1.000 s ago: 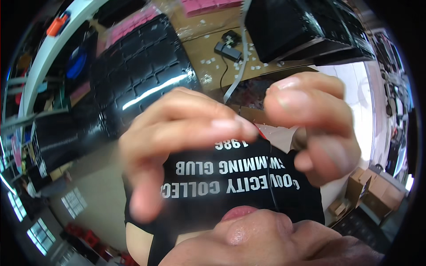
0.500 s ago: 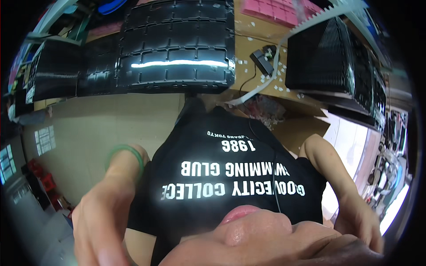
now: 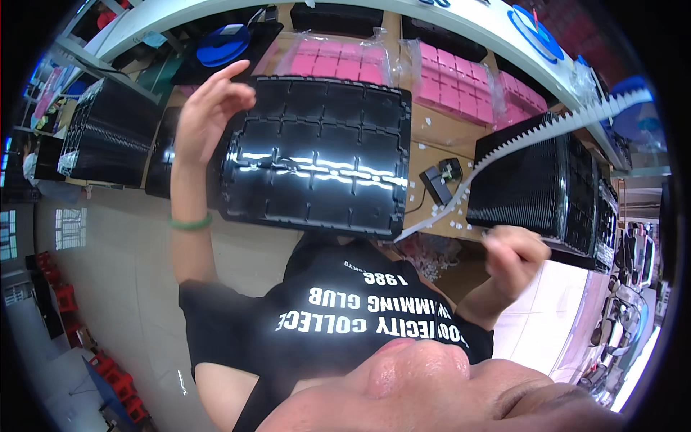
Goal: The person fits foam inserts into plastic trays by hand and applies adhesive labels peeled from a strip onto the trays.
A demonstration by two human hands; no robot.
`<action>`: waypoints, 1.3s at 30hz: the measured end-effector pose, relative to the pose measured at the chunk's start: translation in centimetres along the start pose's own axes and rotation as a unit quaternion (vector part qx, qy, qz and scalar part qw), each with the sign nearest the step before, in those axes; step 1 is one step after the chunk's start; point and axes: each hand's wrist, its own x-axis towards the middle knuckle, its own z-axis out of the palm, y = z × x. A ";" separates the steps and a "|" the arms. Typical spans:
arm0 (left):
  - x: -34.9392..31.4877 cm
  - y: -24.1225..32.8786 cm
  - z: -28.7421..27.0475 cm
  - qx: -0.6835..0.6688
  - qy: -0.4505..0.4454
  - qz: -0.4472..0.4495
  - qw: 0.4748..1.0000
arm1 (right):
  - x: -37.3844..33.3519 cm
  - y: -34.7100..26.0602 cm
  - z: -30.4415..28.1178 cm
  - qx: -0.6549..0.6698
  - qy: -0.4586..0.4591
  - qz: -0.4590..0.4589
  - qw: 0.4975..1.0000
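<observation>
My left hand (image 3: 212,108), with a green bangle on the wrist, is raised at the left edge of a black compartmented plastic tray (image 3: 324,137). Its fingers are apart and slightly bent, with nothing in them. My right hand (image 3: 515,259) is closed in front of the right-hand stack of black trays (image 3: 515,176); whether its curled fingers hold anything is hidden. A long white toothed strip (image 3: 497,155) runs from the tray's lower right corner up to the far right. Beside it a small black device (image 3: 435,183) lies on the brown table top.
Pink compartmented trays (image 3: 450,79) in clear film sit at the back. Blue reels (image 3: 223,47) lie beyond the tray, under a white shelf edge (image 3: 288,6). Another black tray stack (image 3: 108,133) stands at the left. Small white bits (image 3: 414,186) are scattered on the table.
Both hands have come up from low beside my body: the left to the tray's left edge, the right toward the right-hand stack. The view has shifted, showing more of the table's back.
</observation>
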 end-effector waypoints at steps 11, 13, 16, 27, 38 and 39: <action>17.9 -22.3 -20.1 0.340 0.043 -0.091 0.935 | 0.3 9.2 4.1 -0.265 0.030 0.333 0.904; 19.0 -24.0 -18.9 0.583 -0.043 0.061 0.809 | 0.2 9.5 4.7 -0.363 0.015 0.365 0.857; 19.1 -25.4 -17.7 0.594 -0.178 0.122 0.775 | 1.0 9.8 6.1 -0.380 -0.008 0.354 0.855; 16.2 -30.1 -16.7 0.613 -0.251 0.158 0.732 | 2.2 10.6 7.7 -0.412 -0.045 0.383 0.826; 17.1 -29.5 -16.6 0.566 -0.187 0.086 0.798 | 2.3 10.2 7.4 -0.407 -0.061 0.400 0.819; 17.2 -29.5 -16.7 0.569 -0.185 0.075 0.798 | 2.4 10.2 7.4 -0.407 -0.061 0.400 0.819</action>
